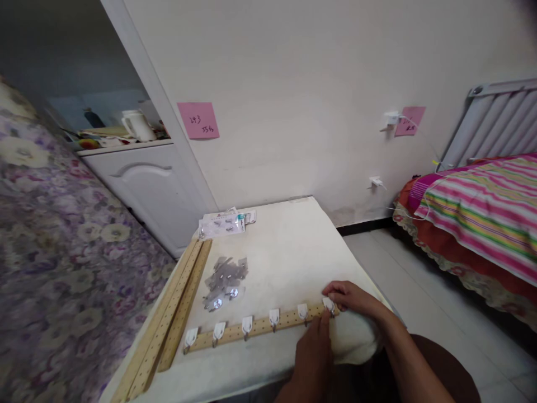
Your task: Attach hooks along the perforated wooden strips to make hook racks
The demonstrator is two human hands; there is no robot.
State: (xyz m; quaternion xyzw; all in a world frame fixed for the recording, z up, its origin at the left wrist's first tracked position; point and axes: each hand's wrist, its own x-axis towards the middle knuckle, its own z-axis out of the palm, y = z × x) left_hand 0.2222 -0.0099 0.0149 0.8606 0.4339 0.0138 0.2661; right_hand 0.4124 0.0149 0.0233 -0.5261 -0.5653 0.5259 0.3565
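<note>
A perforated wooden strip (260,324) lies across the near part of the table, with several white adhesive hooks (247,324) in a row along it. At its right end, the fingers of my right hand (346,295) are closed around the last white hook (328,304). My left hand (314,344) comes from below, its fingers together against the strip just beside that hook; its fingertips are partly hidden. Behind the strip lies a pile of clear plastic pieces (226,275), with two shiny round spots on its near side.
Longer perforated wooden strips (172,313) lie along the table's left side. Packaged hooks (222,224) rest at the back left of the white-covered table (285,240). A wall stands behind, a floral curtain (62,268) hangs left, and a bed (482,196) is at the right.
</note>
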